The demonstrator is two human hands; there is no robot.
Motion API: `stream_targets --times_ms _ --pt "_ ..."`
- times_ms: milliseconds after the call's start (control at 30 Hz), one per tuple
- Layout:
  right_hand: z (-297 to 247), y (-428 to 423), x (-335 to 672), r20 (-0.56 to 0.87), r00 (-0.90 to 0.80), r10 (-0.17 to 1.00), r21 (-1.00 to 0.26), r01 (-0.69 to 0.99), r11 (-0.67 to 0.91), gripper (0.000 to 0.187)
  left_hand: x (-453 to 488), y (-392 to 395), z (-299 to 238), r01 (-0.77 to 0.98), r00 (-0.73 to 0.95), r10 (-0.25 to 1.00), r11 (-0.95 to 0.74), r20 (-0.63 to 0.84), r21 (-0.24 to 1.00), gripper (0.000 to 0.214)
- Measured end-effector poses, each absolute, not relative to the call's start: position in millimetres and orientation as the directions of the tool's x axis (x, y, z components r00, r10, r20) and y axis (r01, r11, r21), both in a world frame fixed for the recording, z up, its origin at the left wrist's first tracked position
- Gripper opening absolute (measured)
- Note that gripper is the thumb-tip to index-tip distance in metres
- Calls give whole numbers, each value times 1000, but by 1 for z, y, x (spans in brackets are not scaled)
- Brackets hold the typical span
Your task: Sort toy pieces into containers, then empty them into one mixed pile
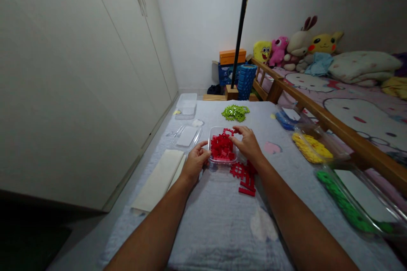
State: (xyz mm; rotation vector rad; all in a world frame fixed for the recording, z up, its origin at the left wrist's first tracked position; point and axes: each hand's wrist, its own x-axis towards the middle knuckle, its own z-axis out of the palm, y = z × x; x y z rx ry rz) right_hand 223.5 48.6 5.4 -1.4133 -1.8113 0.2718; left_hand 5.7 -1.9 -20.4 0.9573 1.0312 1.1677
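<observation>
A clear plastic container [222, 162] stands on the cloth-covered table, filled with red plastic building pieces [221, 147]. My left hand [194, 161] grips its left side, thumb against the wall near the front corner. At the back right corner, my right hand [247, 142] has thumb and fingertips closed around the edge of a red notched piece [228, 131] above the pile. More red pieces [243, 172], some flat and notched and some bar-shaped, lie on the cloth in front of the container, partly under my right wrist.
Light green pieces [235, 113] lie heaped behind the container. An open clear box [186, 106], a clear lid [186, 136] and folded cream cloth [159, 180] are on the left. Boxes of blue [285, 119], yellow [310, 148] and green pieces [343, 201] line the right, beside a wooden bed rail [318, 108].
</observation>
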Motion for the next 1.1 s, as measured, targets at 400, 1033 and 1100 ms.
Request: stream_targets --times_ms 400,1033,1100 --pt "19 11 303 -54 -182 982 -625 773 109 11 7 -2 -17 -254 50 991 134 -125 958 59" --pt "2 -6 295 175 19 984 -780 613 126 17 7 -5 -15 -228 77 984 171 -158 959 58" --pt "4 -6 284 261 60 963 -817 546 188 19 7 -7 -12 -231 85 984 173 -157 957 58"
